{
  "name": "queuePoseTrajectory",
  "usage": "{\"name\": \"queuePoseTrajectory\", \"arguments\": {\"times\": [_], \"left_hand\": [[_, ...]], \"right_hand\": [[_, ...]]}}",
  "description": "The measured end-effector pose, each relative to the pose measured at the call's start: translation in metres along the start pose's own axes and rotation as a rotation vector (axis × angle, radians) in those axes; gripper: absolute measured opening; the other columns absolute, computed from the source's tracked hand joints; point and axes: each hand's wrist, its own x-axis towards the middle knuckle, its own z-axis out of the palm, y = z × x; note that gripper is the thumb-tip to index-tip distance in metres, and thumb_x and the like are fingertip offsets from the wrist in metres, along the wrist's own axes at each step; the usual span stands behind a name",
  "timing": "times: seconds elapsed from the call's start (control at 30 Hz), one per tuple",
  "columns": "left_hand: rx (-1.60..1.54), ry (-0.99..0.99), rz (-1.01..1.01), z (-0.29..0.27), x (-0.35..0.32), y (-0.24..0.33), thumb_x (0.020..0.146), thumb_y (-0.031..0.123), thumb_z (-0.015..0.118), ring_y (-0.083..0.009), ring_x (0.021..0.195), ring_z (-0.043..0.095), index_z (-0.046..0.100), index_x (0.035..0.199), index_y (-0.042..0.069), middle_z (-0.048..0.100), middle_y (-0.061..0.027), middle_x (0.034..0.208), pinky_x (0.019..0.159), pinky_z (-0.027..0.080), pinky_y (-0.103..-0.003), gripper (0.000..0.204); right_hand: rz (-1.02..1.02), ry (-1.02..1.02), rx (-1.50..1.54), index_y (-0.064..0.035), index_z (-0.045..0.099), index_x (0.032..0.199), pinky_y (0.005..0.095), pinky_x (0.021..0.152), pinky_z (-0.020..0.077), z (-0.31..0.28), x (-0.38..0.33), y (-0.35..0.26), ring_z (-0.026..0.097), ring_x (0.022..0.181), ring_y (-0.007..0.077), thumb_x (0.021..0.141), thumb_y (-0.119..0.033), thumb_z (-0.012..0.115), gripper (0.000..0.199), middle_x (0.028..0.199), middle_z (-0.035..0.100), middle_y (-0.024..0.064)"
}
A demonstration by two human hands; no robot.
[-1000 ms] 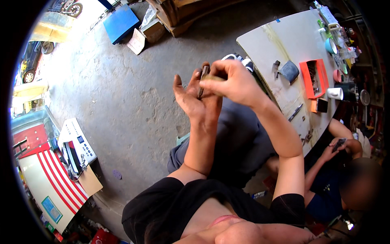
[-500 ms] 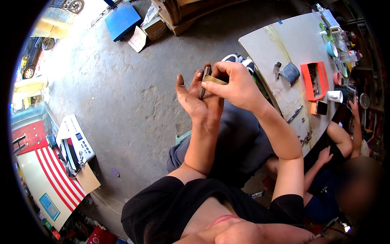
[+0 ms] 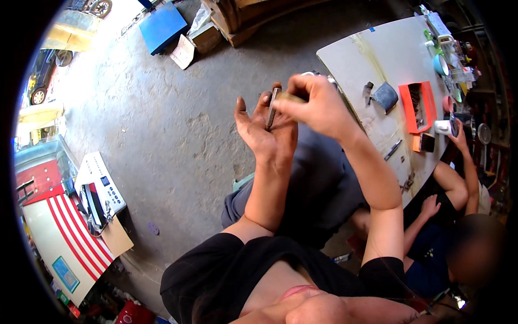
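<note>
Pinching the tan strip, my right hand shifted upward, apparently mid-stroke. My open left hand cradled the bar.

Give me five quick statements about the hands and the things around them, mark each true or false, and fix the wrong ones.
1. A dark rod lies against the palm of the left hand. True.
2. The right hand is empty. False: it pinches a tan strip.
3. The red-orange box is on the floor. False: it is on the table.
4. The wearer's sleeves are black. True.
5. The left hand is spotless. False: dark smudges show on its fingers.
</note>
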Motion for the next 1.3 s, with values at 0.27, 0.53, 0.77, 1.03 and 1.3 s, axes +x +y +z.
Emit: {"name": "queuePoseTrajectory", "arguments": {"times": [0.27, 0.53, 0.77, 1.03, 1.3], "left_hand": [[0.056, -0.003, -0.006, -0.001, 0.004, 0.0, 0.089, 0.047, 0.042, -0.0306, 0.094, 0.055, 0.05, 0.082, 0.0, 0.058, -0.0192, 0.101, 0.09, 0.043, -0.04, 0.048], [0.051, -0.038, -0.037, -0.004, 0.006, -0.003, 0.089, 0.047, 0.042, -0.0287, 0.094, 0.054, 0.049, 0.082, 0.0, 0.057, -0.0191, 0.101, 0.09, 0.042, -0.038, 0.048], [0.021, 0.11, -0.019, 0.004, 0.0, -0.005, 0.089, 0.046, 0.045, -0.0309, 0.099, 0.054, 0.048, 0.08, 0.001, 0.057, -0.0202, 0.103, 0.095, 0.041, -0.04, 0.045], [0.064, 0.031, -0.039, 0.001, 0.005, -0.004, 0.089, 0.046, 0.043, -0.0276, 0.085, 0.054, 0.048, 0.079, 0.002, 0.058, -0.0174, 0.1, 0.085, 0.043, -0.037, 0.045], [-0.002, -0.039, -0.068, 0.006, -0.002, -0.009, 0.091, 0.043, 0.04, -0.0239, 0.077, 0.051, 0.046, 0.078, 0.004, 0.057, -0.0173, 0.101, 0.079, 0.041, -0.033, 0.042]], "right_hand": [[0.02, 0.006, 0.05, 0.0009, 0.055, 0.069, 0.022, 0.053, 0.0382, -0.002, 0.001, -0.004, 0.046, 0.06, 0.0039, 0.077, -0.012, 0.07, 0.022, 0.061, 0.053, -0.0004], [0.047, 0.026, 0.013, 0.0007, 0.053, 0.067, 0.0237, 0.052, 0.037, -0.006, -0.001, -0.007, 0.045, 0.06, 0.005, 0.076, -0.013, 0.07, 0.023, 0.061, 0.05, -0.0017], [0.049, 0.035, 0.033, 0.0024, 0.055, 0.069, 0.023, 0.053, 0.038, -0.003, 0.002, -0.001, 0.045, 0.061, 0.0048, 0.076, -0.013, 0.07, 0.023, 0.061, 0.051, 0.0004], [0.003, 0.094, 0.059, 0.0043, 0.059, 0.072, 0.0259, 0.054, 0.045, -0.005, 0.009, 0.003, 0.057, 0.06, 0.0102, 0.075, -0.02, 0.072, 0.028, 0.066, 0.061, 0.0094], [0.089, -0.157, 0.973, -0.0041, 0.052, 0.085, 0.0173, 0.051, 0.0334, -0.018, 0.004, 0.017, 0.039, 0.056, 0.0042, 0.097, -0.028, 0.047, 0.027, 0.064, 0.044, -0.0018]]}}
